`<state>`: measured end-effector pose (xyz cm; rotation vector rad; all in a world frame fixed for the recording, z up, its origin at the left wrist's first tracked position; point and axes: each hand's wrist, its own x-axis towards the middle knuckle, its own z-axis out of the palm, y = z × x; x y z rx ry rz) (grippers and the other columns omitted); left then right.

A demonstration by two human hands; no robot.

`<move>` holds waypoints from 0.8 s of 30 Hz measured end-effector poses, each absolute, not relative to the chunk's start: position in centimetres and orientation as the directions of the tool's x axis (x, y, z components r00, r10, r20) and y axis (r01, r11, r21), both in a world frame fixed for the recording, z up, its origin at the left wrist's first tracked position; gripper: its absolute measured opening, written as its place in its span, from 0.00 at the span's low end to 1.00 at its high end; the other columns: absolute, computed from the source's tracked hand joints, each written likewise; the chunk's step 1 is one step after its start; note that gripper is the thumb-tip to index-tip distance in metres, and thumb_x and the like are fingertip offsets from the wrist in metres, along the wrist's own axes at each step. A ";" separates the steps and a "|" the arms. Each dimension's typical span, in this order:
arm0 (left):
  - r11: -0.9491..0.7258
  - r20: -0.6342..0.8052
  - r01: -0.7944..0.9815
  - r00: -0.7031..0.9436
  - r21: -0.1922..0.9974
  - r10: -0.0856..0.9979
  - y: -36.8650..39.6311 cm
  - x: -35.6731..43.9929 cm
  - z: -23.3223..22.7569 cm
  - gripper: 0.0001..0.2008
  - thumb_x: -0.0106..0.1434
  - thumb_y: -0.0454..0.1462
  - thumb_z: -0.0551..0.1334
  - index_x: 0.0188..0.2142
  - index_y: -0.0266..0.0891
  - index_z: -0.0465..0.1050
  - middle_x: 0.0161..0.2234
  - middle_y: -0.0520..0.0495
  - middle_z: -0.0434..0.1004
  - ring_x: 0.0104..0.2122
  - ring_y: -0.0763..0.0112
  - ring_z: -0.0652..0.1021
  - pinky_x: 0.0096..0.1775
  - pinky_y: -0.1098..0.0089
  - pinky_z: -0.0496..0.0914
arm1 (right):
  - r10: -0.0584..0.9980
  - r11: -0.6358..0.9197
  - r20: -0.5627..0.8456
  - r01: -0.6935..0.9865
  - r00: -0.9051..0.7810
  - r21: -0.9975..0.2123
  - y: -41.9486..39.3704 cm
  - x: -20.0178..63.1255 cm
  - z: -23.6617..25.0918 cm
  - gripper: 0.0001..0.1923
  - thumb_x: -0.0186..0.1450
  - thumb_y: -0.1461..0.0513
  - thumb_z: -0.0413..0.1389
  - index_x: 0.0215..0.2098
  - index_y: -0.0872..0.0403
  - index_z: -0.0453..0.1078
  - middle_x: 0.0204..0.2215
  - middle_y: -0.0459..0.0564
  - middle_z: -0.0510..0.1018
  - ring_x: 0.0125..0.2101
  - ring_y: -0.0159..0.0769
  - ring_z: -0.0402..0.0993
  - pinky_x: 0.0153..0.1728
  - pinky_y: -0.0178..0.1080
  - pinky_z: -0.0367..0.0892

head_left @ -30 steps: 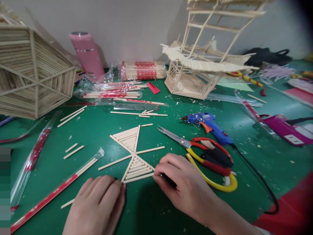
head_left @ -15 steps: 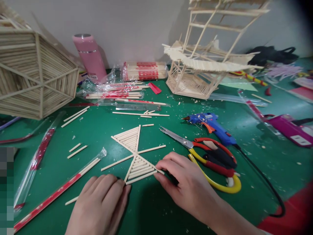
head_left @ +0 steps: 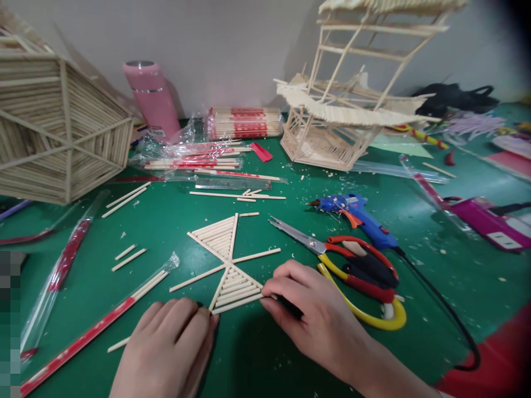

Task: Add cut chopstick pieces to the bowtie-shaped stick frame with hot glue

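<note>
A flat six-spoked frame of thin wooden sticks [head_left: 229, 260] lies on the green table, two opposite wedges filled with rows of shorter sticks. Along the open side of the nearer wedge runs an outer wooden stick [head_left: 237, 303]. My left hand [head_left: 168, 345], fingers curled together, pinches around its left end at the frame's lower corner. At the other end, my right hand [head_left: 309, 315] pinches the stick and spoke tip between thumb and fingers. The exact fingertip contact is partly hidden. To the right are scissors [head_left: 317, 243] with red and yellow handles and a blue glue gun [head_left: 360, 215].
A stick-built tower model [head_left: 327, 149] stands at the back right, a large octagonal stick panel [head_left: 66, 138] at the left. Behind are a pink bottle [head_left: 153, 102] and wrapped stick bundles [head_left: 244, 122]. Loose sticks [head_left: 128, 260] and a black cord [head_left: 443, 298] lie about.
My right fingers have shifted slightly and now cover more of the spoke's tip. My left hand stays almost in place at the corner. The view has tilted slightly.
</note>
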<state>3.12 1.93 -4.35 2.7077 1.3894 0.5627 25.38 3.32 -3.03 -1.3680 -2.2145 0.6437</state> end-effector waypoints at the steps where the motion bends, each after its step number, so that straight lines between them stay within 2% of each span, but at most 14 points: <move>1: -0.599 0.298 0.774 0.534 0.205 0.791 1.9 3.1 -4.4 0.11 0.65 0.35 0.49 0.29 0.43 0.66 0.24 0.52 0.70 0.21 0.72 0.71 0.22 0.72 0.65 | 0.903 0.401 0.132 0.694 -0.408 -0.597 3.3 25.4 -3.0 0.05 0.63 0.66 0.50 0.32 0.52 0.67 0.30 0.46 0.68 0.29 0.32 0.64 0.29 0.36 0.57; 10: -0.579 0.320 0.770 0.495 0.268 0.808 1.9 2.9 -3.7 0.06 0.64 0.37 0.53 0.33 0.42 0.68 0.27 0.52 0.72 0.25 0.71 0.73 0.27 0.71 0.67 | 0.893 0.406 0.079 0.716 -0.443 -0.568 3.3 25.2 -2.8 0.06 0.65 0.65 0.48 0.32 0.51 0.66 0.31 0.47 0.68 0.30 0.33 0.63 0.29 0.37 0.56; 14: -0.608 0.464 0.767 0.470 0.205 0.751 2.0 2.9 -3.3 0.07 0.64 0.38 0.54 0.37 0.39 0.68 0.30 0.49 0.73 0.30 0.71 0.73 0.34 0.71 0.67 | 0.888 0.402 0.052 0.719 -0.456 -0.568 3.2 25.2 -2.7 0.06 0.65 0.65 0.47 0.32 0.52 0.65 0.31 0.47 0.68 0.31 0.34 0.63 0.30 0.38 0.56; 17: -0.641 0.508 0.755 0.500 0.141 0.701 2.1 3.0 -3.4 0.05 0.63 0.36 0.56 0.36 0.39 0.69 0.30 0.50 0.72 0.30 0.72 0.72 0.34 0.71 0.66 | 0.885 0.411 0.061 0.716 -0.461 -0.565 3.3 25.2 -2.5 0.07 0.66 0.64 0.47 0.32 0.52 0.65 0.31 0.47 0.68 0.31 0.35 0.64 0.30 0.38 0.56; 24: -0.643 0.350 0.757 0.575 0.115 0.739 1.9 3.0 -4.0 0.08 0.62 0.31 0.53 0.37 0.41 0.69 0.32 0.50 0.74 0.30 0.68 0.72 0.32 0.68 0.64 | 0.895 0.397 0.049 0.742 -0.443 -0.541 3.5 25.1 -2.3 0.04 0.64 0.64 0.50 0.33 0.52 0.66 0.32 0.47 0.69 0.32 0.35 0.65 0.31 0.38 0.58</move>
